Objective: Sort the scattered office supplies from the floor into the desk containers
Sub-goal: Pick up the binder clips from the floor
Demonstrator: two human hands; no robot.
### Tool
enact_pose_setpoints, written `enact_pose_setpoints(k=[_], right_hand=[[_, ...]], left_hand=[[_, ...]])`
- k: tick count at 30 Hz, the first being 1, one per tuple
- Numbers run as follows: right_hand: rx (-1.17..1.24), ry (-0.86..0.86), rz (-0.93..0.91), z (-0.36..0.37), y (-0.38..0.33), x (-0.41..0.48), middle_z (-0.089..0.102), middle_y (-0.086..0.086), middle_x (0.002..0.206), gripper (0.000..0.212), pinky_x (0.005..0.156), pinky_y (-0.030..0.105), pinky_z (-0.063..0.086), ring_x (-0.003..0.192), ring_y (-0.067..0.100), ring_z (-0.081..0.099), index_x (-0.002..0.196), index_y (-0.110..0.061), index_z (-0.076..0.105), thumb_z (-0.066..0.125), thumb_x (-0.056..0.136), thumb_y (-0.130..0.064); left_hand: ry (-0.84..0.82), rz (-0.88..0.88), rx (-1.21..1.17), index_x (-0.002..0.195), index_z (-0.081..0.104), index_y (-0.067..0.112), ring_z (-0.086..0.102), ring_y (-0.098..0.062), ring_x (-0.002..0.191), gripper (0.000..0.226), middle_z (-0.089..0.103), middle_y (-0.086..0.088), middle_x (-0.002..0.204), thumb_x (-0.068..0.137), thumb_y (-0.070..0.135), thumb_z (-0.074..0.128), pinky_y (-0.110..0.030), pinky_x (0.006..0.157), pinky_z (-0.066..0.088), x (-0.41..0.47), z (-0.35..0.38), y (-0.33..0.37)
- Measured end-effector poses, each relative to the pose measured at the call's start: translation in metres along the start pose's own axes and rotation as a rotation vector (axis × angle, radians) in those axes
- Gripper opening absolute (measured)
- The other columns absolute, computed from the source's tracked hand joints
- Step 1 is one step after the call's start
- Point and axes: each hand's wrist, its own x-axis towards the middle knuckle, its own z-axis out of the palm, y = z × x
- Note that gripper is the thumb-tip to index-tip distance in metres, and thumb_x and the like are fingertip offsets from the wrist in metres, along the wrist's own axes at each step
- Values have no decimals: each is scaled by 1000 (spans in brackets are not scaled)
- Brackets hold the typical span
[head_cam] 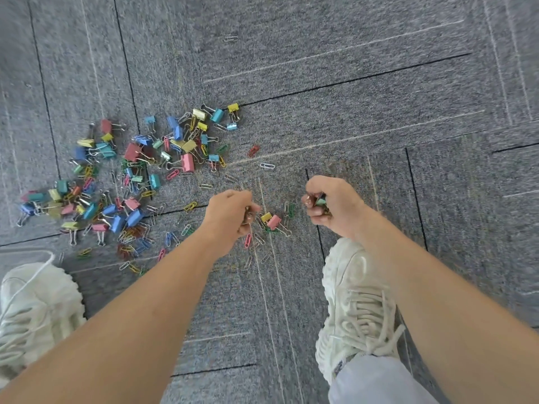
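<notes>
Left side: we see the left hand (230, 214) low over the floor (364, 112), knuckles up and fingers curled in. It pinches a small metal clip (247, 213) at the fingertips; we cannot tell which kind of clip it is.
Right side: the right hand (331, 204) is closed in a fist round a handful of binder clips (320, 202). A pale green one and some wire handles show between thumb and fingers.
Between the hands: a pink binder clip (274, 221) and a yellow binder clip (266, 217) lie touching on the grey carpet tiles, with a few wire clips around them.
Main heap: we find the scattered binder clips (131, 158) in blue, teal, pink, red and yellow. They spread in a loose band across several tile seams, beyond and to the left of the left hand.
Mixed in: coloured and plain paper clips (172, 239) lie among the heap and spill toward the left forearm.
Strays: a white paper clip (267, 165) and a red paper clip (253, 150) sit apart from the heap, just beyond the hands. A lone plain clip (231, 38) lies well away on the far carpet.
Feet: a pale left shoe (35, 310) stands near the heap's near side. A pale laced right shoe (355, 301) stands just under the right wrist, with a light trouser leg (376, 383) above it.
</notes>
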Motion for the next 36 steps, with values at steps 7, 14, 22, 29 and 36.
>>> enact_pose_setpoints(k=[7, 14, 22, 29, 36], right_hand=[[-10, -148, 2, 8, 7, -7, 53, 7, 66, 19, 44, 23, 23, 48, 15, 36, 75, -14, 39, 44, 66, 2], [-765, 30, -198, 27, 9, -6, 60, -12, 58, 20, 41, 23, 29, 41, 8, 36, 100, -19, 68, 49, 96, -11], [-1692, 227, -310, 59, 24, -5, 50, -4, 71, 28, 60, 30, 43, 66, 20, 56, 102, -20, 60, 60, 92, -46], [-1285, 170, -151, 38, 14, -2, 59, -2, 66, 24, 60, 30, 52, 56, 15, 55, 79, -15, 56, 62, 87, -37], [-341, -34, 106, 22, -3, 4, 36, 1, 57, 24, 39, 18, 22, 45, 13, 26, 67, -16, 38, 37, 91, -19]], left_hand=[[-34, 86, 314, 97, 60, 13, 43, -14, 53, 18, 58, -6, 76, 99, 5, 44, -25, 45, 34, 14, 0, -14], [-103, 390, 891, 106, 64, 30, 46, -9, 46, 11, 66, 6, 80, 97, 34, 59, -24, 45, 40, 21, -9, -7], [-151, 529, 1374, 118, 59, 51, 66, -10, 72, 27, 66, 10, 97, 91, 52, 60, -32, 69, 59, 19, -6, -4], [-121, 533, 1401, 105, 54, 30, 62, -14, 69, 15, 65, 5, 90, 96, 41, 59, -35, 69, 57, 22, -8, -6], [-63, 460, 731, 77, 44, 15, 40, -15, 57, 17, 47, -1, 68, 91, 14, 53, -28, 55, 40, 26, -25, -16]])
